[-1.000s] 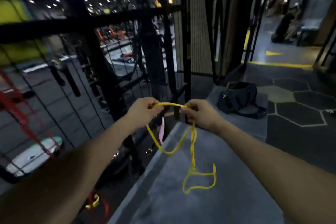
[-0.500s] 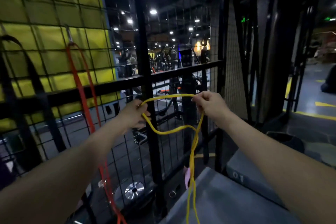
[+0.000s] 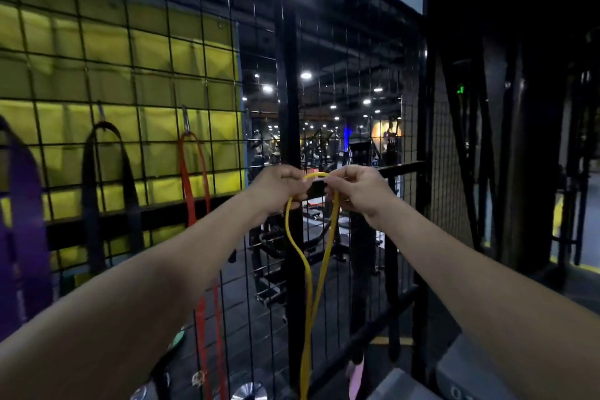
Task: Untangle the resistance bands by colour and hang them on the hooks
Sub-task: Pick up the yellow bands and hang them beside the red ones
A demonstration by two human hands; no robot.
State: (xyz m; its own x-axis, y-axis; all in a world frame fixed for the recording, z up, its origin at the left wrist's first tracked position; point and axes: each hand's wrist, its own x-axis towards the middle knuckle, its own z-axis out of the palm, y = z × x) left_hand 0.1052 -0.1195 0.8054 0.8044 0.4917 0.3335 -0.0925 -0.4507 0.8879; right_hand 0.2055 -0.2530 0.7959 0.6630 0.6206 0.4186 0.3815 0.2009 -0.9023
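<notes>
A thin yellow resistance band (image 3: 308, 276) hangs in a long loop from both my hands, held up in front of a black wire grid wall (image 3: 146, 52). My left hand (image 3: 279, 188) grips the top of the loop on its left side. My right hand (image 3: 357, 188) pinches the top on its right side, close beside the left. On the grid to the left, a red band (image 3: 190, 191), a black band (image 3: 91, 191) and a purple band (image 3: 19, 237) each hang from a hook (image 3: 185, 122). The yellow band's lower end runs out of view at the bottom.
A thick black post (image 3: 289, 107) stands right behind my hands. A grey padded box (image 3: 454, 380) sits at the lower right. Something pink (image 3: 357, 377) hangs low by the post. Gym machines show through the grid.
My view has lifted from the grey box to the grid wall. Both hands rose with the yellow band and drew close together at its top, so the loop now hangs narrow.
</notes>
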